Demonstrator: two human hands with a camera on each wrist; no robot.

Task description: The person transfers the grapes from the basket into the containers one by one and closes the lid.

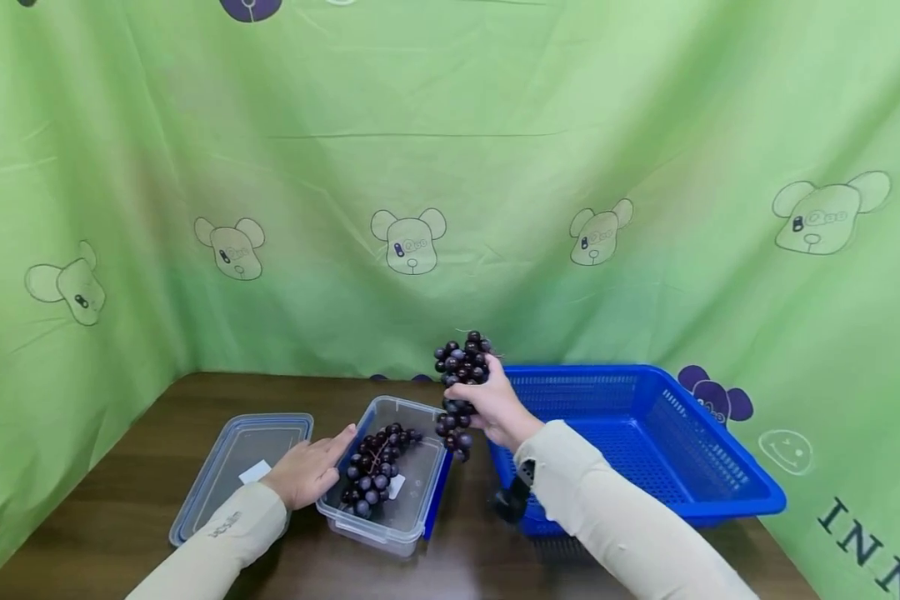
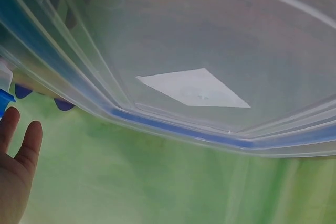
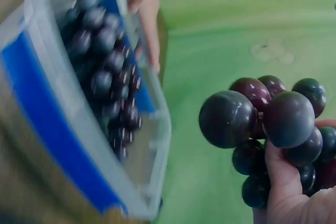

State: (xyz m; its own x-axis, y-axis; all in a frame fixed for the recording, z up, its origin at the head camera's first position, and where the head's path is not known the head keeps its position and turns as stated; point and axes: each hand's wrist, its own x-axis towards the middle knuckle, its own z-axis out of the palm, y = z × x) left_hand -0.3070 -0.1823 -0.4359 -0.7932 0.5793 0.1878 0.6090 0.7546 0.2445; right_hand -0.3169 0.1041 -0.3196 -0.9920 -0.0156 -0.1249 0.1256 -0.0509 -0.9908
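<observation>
My right hand (image 1: 497, 407) grips a bunch of dark purple grapes (image 1: 461, 367) in the air, between the clear plastic container and the blue basket. In the right wrist view, the thumb lies across these grapes (image 3: 289, 119). A second bunch of grapes (image 1: 372, 471) lies inside the clear container (image 1: 412, 533), which has blue side clips. At the container's left rim is my left hand (image 1: 306, 472), its fingers extended; whether it touches the rim I cannot tell. In the left wrist view, the left hand (image 2: 16, 166) shows only partly, at the left edge.
A blue plastic basket (image 1: 727, 506) with perforated walls stands on the right of the brown wooden table (image 1: 142, 442). The container's clear lid (image 1: 225, 442), with a blue seal, lies at the left. A green printed cloth (image 1: 495, 167) hangs behind the table.
</observation>
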